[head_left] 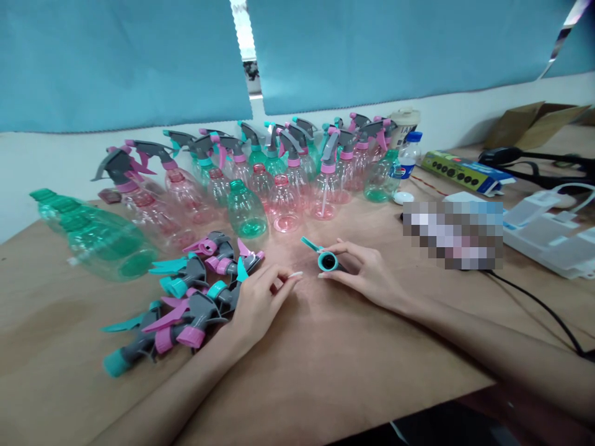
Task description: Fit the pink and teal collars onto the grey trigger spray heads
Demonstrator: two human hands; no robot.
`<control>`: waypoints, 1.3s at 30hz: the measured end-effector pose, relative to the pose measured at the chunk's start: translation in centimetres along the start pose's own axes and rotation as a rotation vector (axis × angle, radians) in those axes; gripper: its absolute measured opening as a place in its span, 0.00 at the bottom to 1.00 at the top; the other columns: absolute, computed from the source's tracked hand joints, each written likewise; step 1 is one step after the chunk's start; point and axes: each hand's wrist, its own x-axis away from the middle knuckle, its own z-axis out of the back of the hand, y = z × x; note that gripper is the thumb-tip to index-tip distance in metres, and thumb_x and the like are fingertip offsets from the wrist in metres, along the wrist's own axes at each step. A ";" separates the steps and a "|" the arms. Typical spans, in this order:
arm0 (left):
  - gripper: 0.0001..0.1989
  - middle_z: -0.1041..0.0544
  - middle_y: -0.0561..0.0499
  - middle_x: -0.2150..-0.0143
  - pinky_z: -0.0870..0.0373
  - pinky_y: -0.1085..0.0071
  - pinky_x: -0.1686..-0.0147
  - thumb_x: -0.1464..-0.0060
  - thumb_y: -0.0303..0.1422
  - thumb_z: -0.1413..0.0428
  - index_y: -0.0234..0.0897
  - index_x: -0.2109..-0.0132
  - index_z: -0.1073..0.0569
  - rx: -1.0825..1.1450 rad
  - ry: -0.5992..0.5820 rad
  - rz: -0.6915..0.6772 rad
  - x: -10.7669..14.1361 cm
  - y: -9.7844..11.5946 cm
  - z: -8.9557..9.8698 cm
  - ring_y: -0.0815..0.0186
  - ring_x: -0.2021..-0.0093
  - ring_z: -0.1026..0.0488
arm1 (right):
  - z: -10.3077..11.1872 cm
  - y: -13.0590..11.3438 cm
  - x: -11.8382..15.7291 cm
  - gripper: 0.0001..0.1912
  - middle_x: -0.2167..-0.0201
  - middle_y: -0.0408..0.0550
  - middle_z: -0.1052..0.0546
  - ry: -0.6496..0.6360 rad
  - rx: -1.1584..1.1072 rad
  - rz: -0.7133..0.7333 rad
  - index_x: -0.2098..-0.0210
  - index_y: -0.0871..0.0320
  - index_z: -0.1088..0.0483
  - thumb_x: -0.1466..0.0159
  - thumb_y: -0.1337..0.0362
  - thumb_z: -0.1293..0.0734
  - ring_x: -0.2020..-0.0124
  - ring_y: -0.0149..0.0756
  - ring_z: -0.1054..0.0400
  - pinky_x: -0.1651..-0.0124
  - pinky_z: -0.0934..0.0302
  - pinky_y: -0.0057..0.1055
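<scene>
Spray head [328, 261]: teal-collared, clamped in right hand [368, 274].
White piece [295, 274]: pinched in left hand [263, 298].
Hands: apart.

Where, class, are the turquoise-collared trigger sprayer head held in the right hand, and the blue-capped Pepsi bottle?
Turquoise-collared trigger sprayer head [328, 262]: head view, on its collar's open mouth.
Blue-capped Pepsi bottle [407, 168]: head view, on its label.
</scene>
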 end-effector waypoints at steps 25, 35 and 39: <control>0.08 0.22 0.52 0.63 0.33 0.76 0.76 0.40 0.33 0.48 0.40 0.58 0.25 0.276 0.017 0.117 0.5 1.7 -0.2 0.71 0.73 0.30 | -0.5 -1.5 0.6 0.17 0.55 0.44 0.23 -0.113 -0.091 0.020 0.55 0.51 0.30 0.43 0.62 0.29 0.54 0.41 0.28 0.49 0.34 0.41; 0.08 0.31 0.49 0.60 0.29 0.68 0.61 0.41 0.29 0.46 0.42 0.57 0.23 0.269 0.031 0.002 0.8 2.9 -0.4 0.66 0.60 0.30 | -1.1 -2.2 0.9 0.18 0.56 0.46 0.24 -0.158 -0.227 0.031 0.53 0.52 0.30 0.43 0.64 0.29 0.51 0.39 0.30 0.48 0.35 0.38; 0.10 0.32 0.50 0.57 0.28 0.69 0.61 0.41 0.29 0.46 0.44 0.53 0.26 0.271 0.014 0.023 0.9 2.7 -0.6 0.70 0.64 0.29 | -1.1 -2.8 1.0 0.17 0.59 0.45 0.23 -0.170 -0.277 -0.001 0.55 0.54 0.30 0.44 0.62 0.28 0.57 0.36 0.28 0.52 0.33 0.34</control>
